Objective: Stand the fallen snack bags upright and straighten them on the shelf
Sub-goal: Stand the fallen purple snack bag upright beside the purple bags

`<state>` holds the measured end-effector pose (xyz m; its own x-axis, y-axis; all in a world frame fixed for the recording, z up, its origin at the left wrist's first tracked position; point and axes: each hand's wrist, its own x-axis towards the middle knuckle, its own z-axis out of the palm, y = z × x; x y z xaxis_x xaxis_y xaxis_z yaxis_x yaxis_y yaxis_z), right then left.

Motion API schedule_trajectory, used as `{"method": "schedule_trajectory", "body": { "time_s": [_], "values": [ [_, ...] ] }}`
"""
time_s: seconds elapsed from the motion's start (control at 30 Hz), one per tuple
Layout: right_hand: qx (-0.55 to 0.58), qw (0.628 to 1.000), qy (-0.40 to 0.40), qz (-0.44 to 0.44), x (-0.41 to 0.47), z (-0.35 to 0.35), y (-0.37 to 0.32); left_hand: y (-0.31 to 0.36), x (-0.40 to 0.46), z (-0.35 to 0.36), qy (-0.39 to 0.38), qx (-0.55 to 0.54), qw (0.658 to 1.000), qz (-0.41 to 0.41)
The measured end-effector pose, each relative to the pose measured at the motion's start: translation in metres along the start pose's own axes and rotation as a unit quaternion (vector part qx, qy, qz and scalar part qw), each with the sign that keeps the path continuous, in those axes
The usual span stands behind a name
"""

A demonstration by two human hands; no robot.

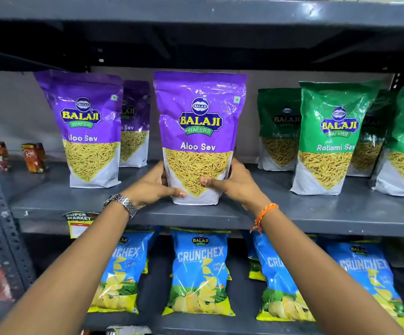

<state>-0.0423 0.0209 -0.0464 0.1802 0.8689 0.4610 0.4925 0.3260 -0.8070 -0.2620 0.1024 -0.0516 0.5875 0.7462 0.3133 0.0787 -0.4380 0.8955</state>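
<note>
A glossy purple Aloo Sev plastic pouch [199, 136] is held upright at the front of the grey metal shelf [317, 209], clasped low on both sides. The left hand [152, 187] is wrapped around its lower left edge, the right hand [235, 182] around its lower right, thumbs pressed on the front, fingers hidden behind.

Bare forearms, no sleeves. Left hand [151, 187]: silver metal link watch [121, 204] just behind it at wrist. Right hand [236, 183]: orange-red braided thread band [265, 212] behind it at wrist.
</note>
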Motion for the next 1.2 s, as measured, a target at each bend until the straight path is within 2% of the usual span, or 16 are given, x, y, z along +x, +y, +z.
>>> {"method": "schedule_trajectory", "body": {
  "time_s": [0.37, 0.47, 0.53, 0.57, 0.67, 0.73, 0.77, 0.83, 0.9, 0.97, 1.07, 1.13, 1.2],
  "values": [
    [0.01, 1.0, -0.002, 0.001, -0.01, 0.001, -0.01, 0.004, -0.006, -0.005, -0.009, -0.014, 1.0, -0.001],
    [0.042, 0.998, 0.005, 0.036, -0.013, -0.005, -0.019, 0.011, -0.016, -0.017, 0.005, -0.026, 1.0, 0.001],
    [0.047, 0.995, 0.064, 0.058, -0.02, -0.012, -0.03, 0.015, -0.026, -0.032, 0.088, -0.055, 0.994, 0.028],
    [0.037, 0.991, 0.122, 0.034, -0.025, -0.015, -0.037, 0.019, -0.032, -0.041, 0.154, -0.069, 0.984, 0.052],
    [0.026, 0.948, 0.29, -0.128, -0.037, 0.002, -0.075, 0.022, -0.044, -0.09, 0.372, -0.105, 0.918, 0.088],
    [0.046, 0.919, 0.319, -0.228, -0.04, 0.033, -0.103, 0.01, -0.046, -0.13, 0.445, -0.13, 0.883, 0.07],
    [0.058, 0.914, 0.304, -0.262, -0.038, 0.053, -0.114, 0.003, -0.045, -0.146, 0.459, -0.135, 0.876, 0.055],
    [0.078, 0.936, 0.218, -0.267, -0.026, 0.091, -0.129, -0.018, -0.036, -0.175, 0.453, -0.127, 0.883, 0.013],
    [0.076, 0.972, 0.105, -0.195, 0.003, 0.14, -0.128, -0.052, -0.019, -0.207, 0.424, -0.085, 0.901, -0.035],
    [0.085, 0.992, 0.019, -0.088, 0.036, 0.186, -0.118, -0.069, -0.007, -0.22, 0.377, -0.081, 0.92, -0.076],
    [0.116, 0.989, -0.058, 0.066, 0.07, 0.221, -0.1, -0.057, -0.006, -0.207, 0.345, -0.1, 0.929, -0.089],
    [0.127, 0.981, -0.089, 0.113, 0.086, 0.233, -0.084, -0.025, -0.019, -0.183, 0.353, -0.086, 0.927, -0.092],
    [0.126, 0.979, -0.115, 0.116, 0.108, 0.251, -0.057, -0.02, -0.022, -0.177, 0.352, -0.078, 0.928, -0.093]
  ]
}}
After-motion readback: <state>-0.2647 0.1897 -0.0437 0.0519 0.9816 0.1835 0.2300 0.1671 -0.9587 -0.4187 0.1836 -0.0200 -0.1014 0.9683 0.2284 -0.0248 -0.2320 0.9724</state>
